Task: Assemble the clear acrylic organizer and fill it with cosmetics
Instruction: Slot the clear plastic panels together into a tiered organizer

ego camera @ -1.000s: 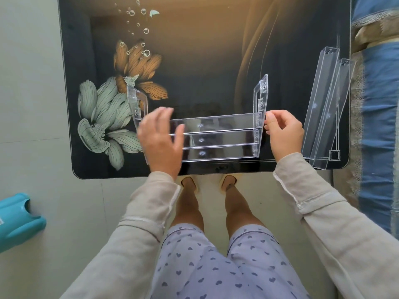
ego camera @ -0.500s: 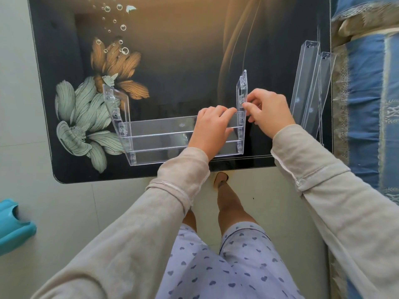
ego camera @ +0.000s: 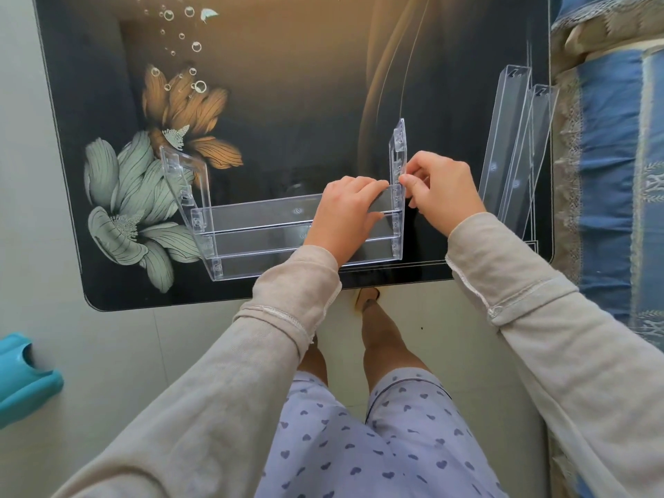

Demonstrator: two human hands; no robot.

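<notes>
A partly built clear acrylic organizer [ego camera: 251,228] stands near the front edge of a black glass table [ego camera: 287,102]. It has two upright side panels joined by stepped trays. My left hand [ego camera: 345,217] lies over the right end of the top tray, fingers pressed against it beside the right side panel [ego camera: 398,152]. My right hand [ego camera: 440,190] pinches that panel's edge from outside with thumb and fingers. Two loose clear trays [ego camera: 510,149] lie at the table's right edge. No cosmetics are in view.
The table top bears painted flowers [ego camera: 143,188] and bubbles. A blue patterned bedspread [ego camera: 611,174] borders the table on the right. A teal plastic object [ego camera: 21,382] sits on the pale tiled floor at the left. My legs stand under the table's front edge.
My left hand moved from the organizer's left end across to the right end of the top tray. My right hand shifted up to pinch the right side panel.
</notes>
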